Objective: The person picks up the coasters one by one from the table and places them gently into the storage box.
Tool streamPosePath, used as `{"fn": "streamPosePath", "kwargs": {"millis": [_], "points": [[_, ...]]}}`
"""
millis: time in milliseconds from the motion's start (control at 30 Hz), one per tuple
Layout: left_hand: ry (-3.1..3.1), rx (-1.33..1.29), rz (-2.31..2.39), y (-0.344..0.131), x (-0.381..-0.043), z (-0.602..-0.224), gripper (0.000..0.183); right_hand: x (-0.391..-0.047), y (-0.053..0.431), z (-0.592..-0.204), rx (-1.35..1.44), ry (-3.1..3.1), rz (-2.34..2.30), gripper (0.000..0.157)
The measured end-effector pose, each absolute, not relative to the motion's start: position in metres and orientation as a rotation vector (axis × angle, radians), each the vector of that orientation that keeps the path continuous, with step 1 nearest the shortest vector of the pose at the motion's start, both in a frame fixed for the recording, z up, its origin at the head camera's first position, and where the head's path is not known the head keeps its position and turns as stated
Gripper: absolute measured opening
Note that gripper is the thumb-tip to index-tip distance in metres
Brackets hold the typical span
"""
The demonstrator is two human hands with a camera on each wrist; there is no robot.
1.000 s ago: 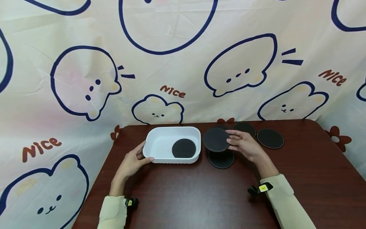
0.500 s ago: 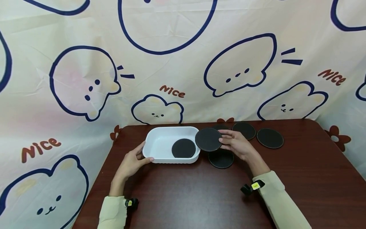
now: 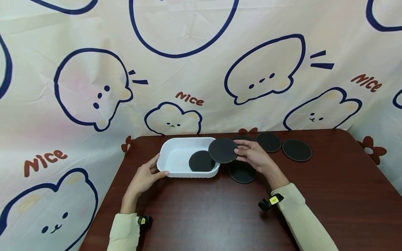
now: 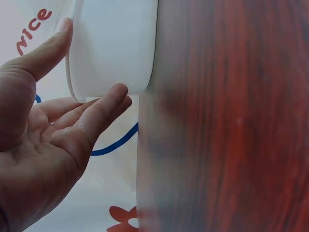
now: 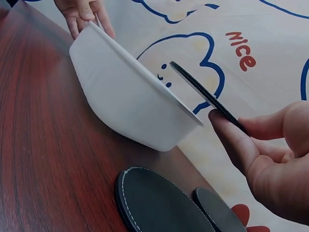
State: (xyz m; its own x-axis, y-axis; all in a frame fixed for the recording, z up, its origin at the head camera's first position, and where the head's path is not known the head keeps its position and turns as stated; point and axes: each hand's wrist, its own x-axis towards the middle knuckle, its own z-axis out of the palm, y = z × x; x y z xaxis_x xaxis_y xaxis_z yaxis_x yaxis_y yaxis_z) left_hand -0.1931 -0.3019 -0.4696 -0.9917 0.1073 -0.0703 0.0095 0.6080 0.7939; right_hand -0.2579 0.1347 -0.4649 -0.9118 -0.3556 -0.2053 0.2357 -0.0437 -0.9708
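Note:
A white rectangular plastic basin (image 3: 183,175) sits on the table with one black round coaster (image 3: 200,162) lying in its right part. My left hand (image 3: 145,178) holds the basin's left end, thumb on the rim and fingers against the outer wall (image 4: 113,53). With thumb and fingers, my right hand (image 3: 257,156) pinches the edge of another black coaster (image 3: 222,150). This held coaster is up in the air and tilted, overlapping the basin's right rim in the head view. The right wrist view shows it edge-on, higher than the rim.
A stitched black coaster (image 3: 243,174) lies on the brown table (image 3: 201,212) just right of the basin. Farther back rest a coaster (image 3: 268,143) and another coaster (image 3: 297,150), plus one partly hidden behind my right hand. A patterned cloth (image 3: 213,80) hangs behind the table.
My right hand has moved left with the coaster, from beside the basin to over its right rim. The left hand and basin have stayed put.

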Motion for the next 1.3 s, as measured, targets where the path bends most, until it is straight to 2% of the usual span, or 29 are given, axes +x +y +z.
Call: {"fn": "streamPosePath", "kwargs": {"millis": [1300], "points": [[2.714, 0.113, 1.349, -0.3, -0.191, -0.465, 0.096, -0.271, 0.08, -0.455, -0.19, 1.863, -1.945, 0.053]]}}
